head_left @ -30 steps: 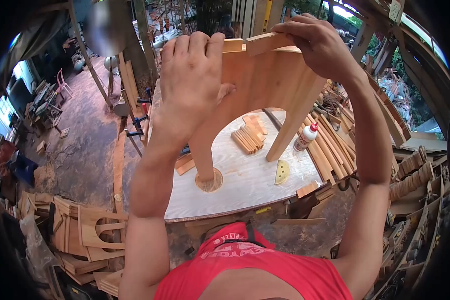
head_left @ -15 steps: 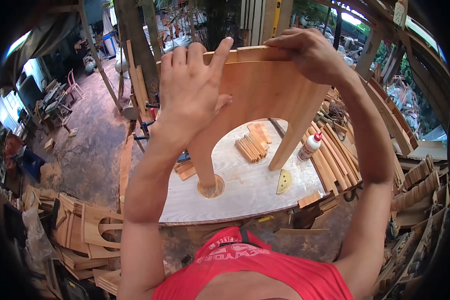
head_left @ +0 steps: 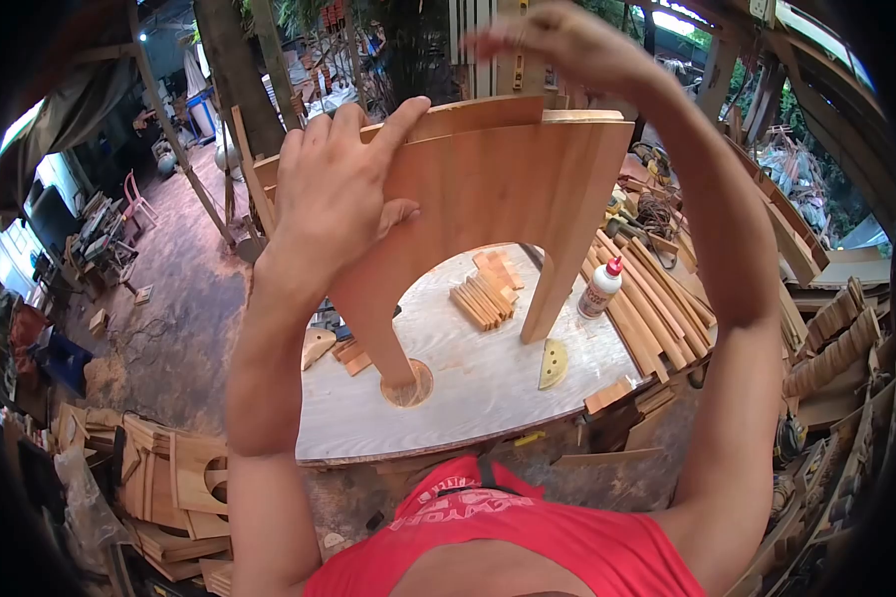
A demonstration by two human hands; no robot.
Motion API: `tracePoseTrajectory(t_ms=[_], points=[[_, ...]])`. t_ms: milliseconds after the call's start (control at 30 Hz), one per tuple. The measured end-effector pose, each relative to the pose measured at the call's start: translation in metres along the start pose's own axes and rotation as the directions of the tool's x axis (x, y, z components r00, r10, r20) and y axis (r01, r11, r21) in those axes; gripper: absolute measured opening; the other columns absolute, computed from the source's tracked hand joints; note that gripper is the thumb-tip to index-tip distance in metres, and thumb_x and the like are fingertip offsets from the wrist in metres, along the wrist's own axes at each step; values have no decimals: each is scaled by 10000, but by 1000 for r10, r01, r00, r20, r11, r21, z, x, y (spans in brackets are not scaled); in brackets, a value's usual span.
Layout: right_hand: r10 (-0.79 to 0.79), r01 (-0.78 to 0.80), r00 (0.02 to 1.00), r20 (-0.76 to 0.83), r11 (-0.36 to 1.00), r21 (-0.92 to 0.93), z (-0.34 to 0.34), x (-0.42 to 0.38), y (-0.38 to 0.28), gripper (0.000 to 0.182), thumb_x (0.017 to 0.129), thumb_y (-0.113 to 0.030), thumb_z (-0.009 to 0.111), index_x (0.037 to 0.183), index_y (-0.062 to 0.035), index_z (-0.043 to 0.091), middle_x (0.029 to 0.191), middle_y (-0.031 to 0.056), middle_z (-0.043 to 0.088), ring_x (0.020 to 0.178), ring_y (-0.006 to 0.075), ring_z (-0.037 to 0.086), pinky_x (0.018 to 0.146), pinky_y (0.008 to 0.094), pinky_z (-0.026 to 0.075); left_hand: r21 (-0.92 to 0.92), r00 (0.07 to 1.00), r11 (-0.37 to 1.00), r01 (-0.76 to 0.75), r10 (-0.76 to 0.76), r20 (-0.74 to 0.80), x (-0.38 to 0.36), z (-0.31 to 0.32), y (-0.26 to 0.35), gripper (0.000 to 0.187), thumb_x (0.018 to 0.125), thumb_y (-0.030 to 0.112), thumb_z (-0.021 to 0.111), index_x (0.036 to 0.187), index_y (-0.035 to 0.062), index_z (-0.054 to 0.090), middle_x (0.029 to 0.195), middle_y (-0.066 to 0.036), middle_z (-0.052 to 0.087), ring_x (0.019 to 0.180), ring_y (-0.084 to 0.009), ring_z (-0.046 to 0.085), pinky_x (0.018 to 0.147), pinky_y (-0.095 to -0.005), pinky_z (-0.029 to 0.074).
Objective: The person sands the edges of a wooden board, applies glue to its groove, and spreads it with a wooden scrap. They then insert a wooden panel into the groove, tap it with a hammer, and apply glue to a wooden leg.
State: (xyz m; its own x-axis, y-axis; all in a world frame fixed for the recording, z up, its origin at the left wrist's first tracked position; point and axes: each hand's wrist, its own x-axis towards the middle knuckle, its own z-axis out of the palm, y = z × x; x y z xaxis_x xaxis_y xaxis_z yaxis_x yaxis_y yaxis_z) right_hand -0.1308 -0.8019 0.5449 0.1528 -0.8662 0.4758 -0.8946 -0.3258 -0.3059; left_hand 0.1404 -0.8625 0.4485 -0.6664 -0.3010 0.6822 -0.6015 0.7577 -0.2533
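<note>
Left hand point(head_left: 334, 189) grip clasps arched wooden panel point(head_left: 498, 189) top; right hand point(head_left: 548, 45) raised, blurred, seemingly released.

Below my fingers lies my round plywood worktable point(head_left: 468, 398); left of them, a dusty concrete floor point(head_left: 184, 289); daylight enters the open-sided shed beyond.

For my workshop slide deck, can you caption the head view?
Left hand steadies an arched wooden panel upright on the round table; right hand raised above it.
</note>
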Motion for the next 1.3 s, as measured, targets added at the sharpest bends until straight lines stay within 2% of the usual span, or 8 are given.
tracePoseTrajectory(t_ms=[100,400,667,767,867,1000,1033,1300], points=[[-7,55,967,-254,981,185,-48,21,3,922,1016,-739,116,1497,-42,481,1186,165,721,1188,295,625,1097,494,420,-13,1000,1000,12,-12,19,-1,-2,1,919,683,307,914,1497,277,486,1103,-102,585,1024,-281,588,898,-435,443],[-27,-41,960,280,971,236,59,37,17,859,1011,-739,246,1565,-100,394,1321,191,638,1291,282,582,1176,440,383,-64,996,998,-26,21,-82,2,5,0,961,603,274,921,1471,241,510,1036,-90,571,952,-300,577,867,-447,454],[-61,68,996,-63,990,124,-12,55,17,952,1004,-757,116,1522,-23,432,1183,208,719,1219,320,619,1079,513,438,-115,995,991,-61,52,-80,3,7,-7,914,603,287,917,1435,197,550,1037,-98,585,955,-308,589,867,-444,458],[50,37,910,412,979,-201,60,56,-6,727,1052,-625,346,1465,-50,512,1360,244,621,1278,335,603,1119,467,426,-89,991,992,-85,74,-113,4,12,-13,859,612,304,923,1389,186,577,1034,-91,596,971,-287,606,863,-430,463],[-77,77,997,16,997,33,78,38,2,813,1052,-674,266,1287,6,647,1107,259,717,1112,323,675,956,455,511,-75,992,993,-94,86,-97,5,11,-10,839,618,313,926,1373,174,587,1031,-88,598,977,-277,612,864,-421,463],[-62,53,884,464,998,34,56,67,18,883,1046,-699,213,1288,49,616,1061,180,724,993,262,681,886,413,528,-92,988,990,-108,97,-121,3,12,-10,859,619,317,926,1383,134,580,1034,-91,598,982,-282,611,870,-421,458],[16,-28,999,45,962,272,67,60,20,761,1061,-634,324,1098,27,699,891,121,703,778,219,640,771,412,517,-89,991,991,-97,88,-104,4,12,-10,863,617,319,925,1382,122,577,1039,-92,600,983,-281,611,871,-421,458],[-64,73,959,277,997,-19,73,61,5,790,1057,-653,283,1486,-15,468,1450,213,554,1369,330,500,1140,426,395,-56,985,994,-91,82,-151,2,20,-15,898,607,337,925,1393,99,561,1074,-100,617,985,-280,616,867,-420,459]])
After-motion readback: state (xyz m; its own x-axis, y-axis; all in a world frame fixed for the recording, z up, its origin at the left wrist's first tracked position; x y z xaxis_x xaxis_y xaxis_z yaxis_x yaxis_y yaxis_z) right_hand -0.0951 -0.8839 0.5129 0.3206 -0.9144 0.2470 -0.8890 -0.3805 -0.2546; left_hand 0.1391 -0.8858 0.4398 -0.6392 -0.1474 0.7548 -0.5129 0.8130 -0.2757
